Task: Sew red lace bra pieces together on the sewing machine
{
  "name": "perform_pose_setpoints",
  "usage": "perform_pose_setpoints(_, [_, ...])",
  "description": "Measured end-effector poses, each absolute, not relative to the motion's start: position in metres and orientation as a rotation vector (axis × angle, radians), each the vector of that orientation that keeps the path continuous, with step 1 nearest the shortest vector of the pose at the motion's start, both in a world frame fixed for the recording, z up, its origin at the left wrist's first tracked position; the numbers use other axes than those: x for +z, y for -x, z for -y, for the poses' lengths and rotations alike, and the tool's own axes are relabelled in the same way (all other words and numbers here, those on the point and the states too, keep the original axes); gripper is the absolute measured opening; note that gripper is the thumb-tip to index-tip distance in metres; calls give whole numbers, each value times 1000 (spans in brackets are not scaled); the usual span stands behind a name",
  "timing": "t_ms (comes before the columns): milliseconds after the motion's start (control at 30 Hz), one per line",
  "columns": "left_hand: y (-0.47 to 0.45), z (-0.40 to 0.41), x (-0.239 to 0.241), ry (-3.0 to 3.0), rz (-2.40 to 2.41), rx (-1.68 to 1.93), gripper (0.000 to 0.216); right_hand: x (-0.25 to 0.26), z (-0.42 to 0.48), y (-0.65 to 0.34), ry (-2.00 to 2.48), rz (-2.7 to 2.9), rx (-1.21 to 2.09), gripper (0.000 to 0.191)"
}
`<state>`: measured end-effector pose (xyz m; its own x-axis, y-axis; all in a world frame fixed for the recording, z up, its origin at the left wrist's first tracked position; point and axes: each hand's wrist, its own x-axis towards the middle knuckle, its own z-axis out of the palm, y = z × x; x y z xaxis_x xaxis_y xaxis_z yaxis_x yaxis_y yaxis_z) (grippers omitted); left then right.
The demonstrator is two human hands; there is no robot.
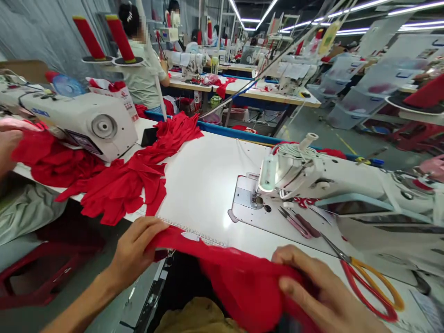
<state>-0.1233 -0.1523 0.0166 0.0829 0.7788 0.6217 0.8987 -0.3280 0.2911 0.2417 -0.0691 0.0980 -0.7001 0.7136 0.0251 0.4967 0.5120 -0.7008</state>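
A piece of red fabric [239,268] stretches between my two hands at the near edge of the white table [201,180]. Its left end is pinched in my left hand [138,247], close to a ruler strip [194,231] along the table edge. My right hand [308,282] grips the other end, fingers curled over the cloth. The lower part of the fabric hangs down over my lap. Just beyond my left hand lies a heap of cut red fabric pieces [128,180]. Scissors [367,277] with orange and red handles rest to the right of my right hand.
A sewing machine [319,175] stands on the right, with thread snips [294,222] by its needle plate. Another sewing machine [86,120] is at the left, beside a person's arm [9,148]. Red thread cones [120,39] stand above it. Another person sits farther back.
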Motion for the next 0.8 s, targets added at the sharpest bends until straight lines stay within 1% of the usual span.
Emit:
perform_pose_setpoints(67, [122,114,46,2277,1565,-959,46,99,63,-258,1083,2485,776,21])
perform_pose_setpoints(100, [121,92,60,2304,1462,-889,41,97,59,-264,1114,2477,600,22])
perform_pose_setpoints(200, [120,37,92,2280,1328,-918,40,87,53,-271,1136,2393,43,23])
perform_pose_setpoints(267, [123,22,94,2319,1232,-882,43,75,55,-273,1067,2393,-177,22])
perform_pose_setpoints(367, [130,35,66,2518,1174,-601,54,53,57,-277,943,2496,-338,26])
perform_pose_setpoints(433, [134,58,42,2652,1230,-370,64,43,56,-280,930,2591,-330,27])
perform_pose_setpoints(500, [132,80,27,2710,1315,-301,64,41,55,-279,949,2652,-200,26])
perform_pose_setpoints(567, [123,94,25,2748,1344,-421,58,47,53,-270,935,2658,-23,38])
perform_pose_setpoints(600, [116,97,27,2776,1318,-524,55,50,52,-261,905,2645,53,40])
perform_pose_setpoints(667, [98,96,31,2844,1198,-711,49,54,48,-237,796,2619,174,24])
perform_pose_setpoints(700, [89,93,30,2866,1134,-769,46,53,45,-223,732,2614,213,22])
perform_pose_setpoints(800, [66,85,16,2850,1081,-793,42,37,33,-190,601,2699,199,40])
